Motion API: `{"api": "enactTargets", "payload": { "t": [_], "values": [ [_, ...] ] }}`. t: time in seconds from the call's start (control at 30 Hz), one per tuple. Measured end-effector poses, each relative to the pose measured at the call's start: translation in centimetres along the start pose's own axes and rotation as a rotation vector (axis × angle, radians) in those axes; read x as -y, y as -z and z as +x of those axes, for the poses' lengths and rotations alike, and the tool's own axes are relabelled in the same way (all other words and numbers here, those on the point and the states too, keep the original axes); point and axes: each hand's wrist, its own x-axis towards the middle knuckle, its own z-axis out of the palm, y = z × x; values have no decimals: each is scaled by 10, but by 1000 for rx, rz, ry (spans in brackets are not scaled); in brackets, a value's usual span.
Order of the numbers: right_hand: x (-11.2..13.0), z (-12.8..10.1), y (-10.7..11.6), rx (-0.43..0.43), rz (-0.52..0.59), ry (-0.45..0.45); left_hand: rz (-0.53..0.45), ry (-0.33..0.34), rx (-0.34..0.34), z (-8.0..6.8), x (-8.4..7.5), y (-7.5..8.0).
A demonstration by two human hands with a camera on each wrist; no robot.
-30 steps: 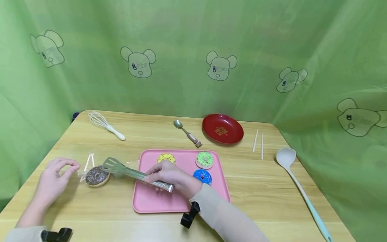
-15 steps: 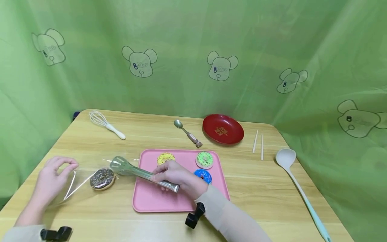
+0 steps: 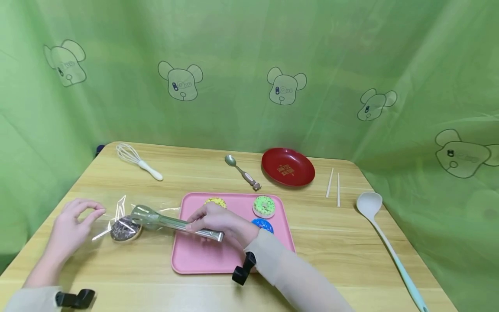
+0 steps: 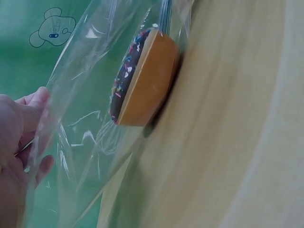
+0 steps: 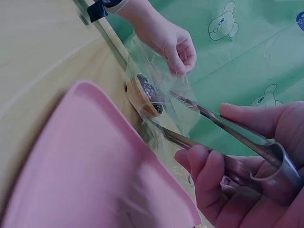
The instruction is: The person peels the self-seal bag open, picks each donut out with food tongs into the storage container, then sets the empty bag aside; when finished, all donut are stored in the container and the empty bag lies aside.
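My left hand [image 3: 72, 225] pinches the edge of a clear plastic bag [image 4: 71, 118] between thumb and fingers. Inside lies a doughnut with chocolate icing and coloured sprinkles [image 4: 145, 78], close over the table at the left of the tray. My right hand [image 3: 224, 222] holds metal tongs [image 3: 173, 223] near their bent end. Their slotted heads reach into the bag and overlap the doughnut's right side in the head view. In the right wrist view the tongs' two arms [image 5: 232, 130] stand apart, with the doughnut just beyond the tips.
Under my right hand is a pink tray [image 3: 191, 262] with yellow [image 3: 215, 201], green [image 3: 264, 206] and blue [image 3: 263, 225] doughnuts. Behind are a whisk [image 3: 138, 161], a spoon [image 3: 242, 172] and a red plate [image 3: 288, 167]. Chopsticks [image 3: 338, 190] and a long ladle [image 3: 390, 242] lie right.
The tongs and the chocolate doughnut have shifted a little right, then back left. The plastic bag has changed shape around them. My left hand has kept nearly the same place.
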Motion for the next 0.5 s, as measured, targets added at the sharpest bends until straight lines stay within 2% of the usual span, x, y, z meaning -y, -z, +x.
{"api": "enactTargets", "payload": {
  "t": [0.2,0.4,0.5],
  "values": [
    [1,5,5,-20,16,18,15,-44,-50,0,0,0],
    [3,5,4,4,-24,53,-4,-23,-65,1,-4,2],
    [3,8,2,3,-10,42,-14,-24,-66,1,-5,1]
  ]
}}
